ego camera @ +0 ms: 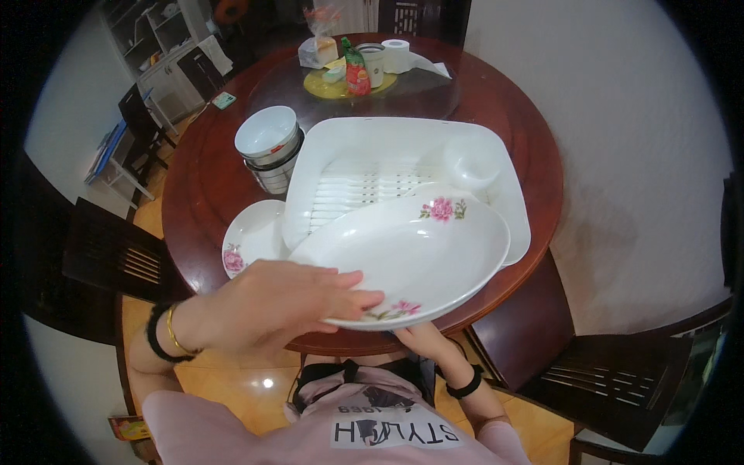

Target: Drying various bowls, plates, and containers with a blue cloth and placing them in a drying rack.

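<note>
A large white oval platter (407,256) with pink flowers is tilted over the near edge of a white plastic dish rack (325,139). My left hand (290,302) rests on the platter's left near rim, fingers spread over its upper face. Beneath the near rim, my right hand (424,340) supports the platter, its fingers mostly hidden. A white bowl (471,165) sits in the rack's right back corner. A round flowered plate (258,232) lies left of the rack, partly behind my left hand. Stacked bowls (268,136) stand behind that plate.
On the round wooden table (532,145), a glass turntable (279,87) carries bagged bread (319,52), a red and green bottle (356,70), a container (375,64) and a paper roll (396,49). A phone (224,100) lies at the left edge. Wooden chairs (604,372) stand around.
</note>
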A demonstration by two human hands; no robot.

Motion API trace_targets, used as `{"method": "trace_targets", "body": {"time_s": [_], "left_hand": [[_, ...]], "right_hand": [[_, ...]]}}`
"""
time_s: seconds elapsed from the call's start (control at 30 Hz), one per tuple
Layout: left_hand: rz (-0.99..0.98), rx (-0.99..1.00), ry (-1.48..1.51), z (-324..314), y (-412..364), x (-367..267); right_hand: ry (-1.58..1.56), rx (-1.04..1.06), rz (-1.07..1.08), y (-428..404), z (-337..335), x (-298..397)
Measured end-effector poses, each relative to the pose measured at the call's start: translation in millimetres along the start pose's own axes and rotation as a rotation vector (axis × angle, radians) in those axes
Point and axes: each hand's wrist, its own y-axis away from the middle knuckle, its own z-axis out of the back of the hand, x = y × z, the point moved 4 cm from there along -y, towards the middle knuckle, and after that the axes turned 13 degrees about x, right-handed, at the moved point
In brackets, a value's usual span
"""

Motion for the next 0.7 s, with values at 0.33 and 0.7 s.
{"method": "trace_targets", "body": {"time_s": [0.33, 0.7], "left_hand": [[0.073, 0.19, -0.023, -8, -82, 65], [0.015, 0.37, -0.07, -48, -116, 121]], "right_hand": [[-0.194, -0.079, 0.124, -3, 13, -10], [-0.238, 0.006, 0.064, -9, 12, -18]]}}
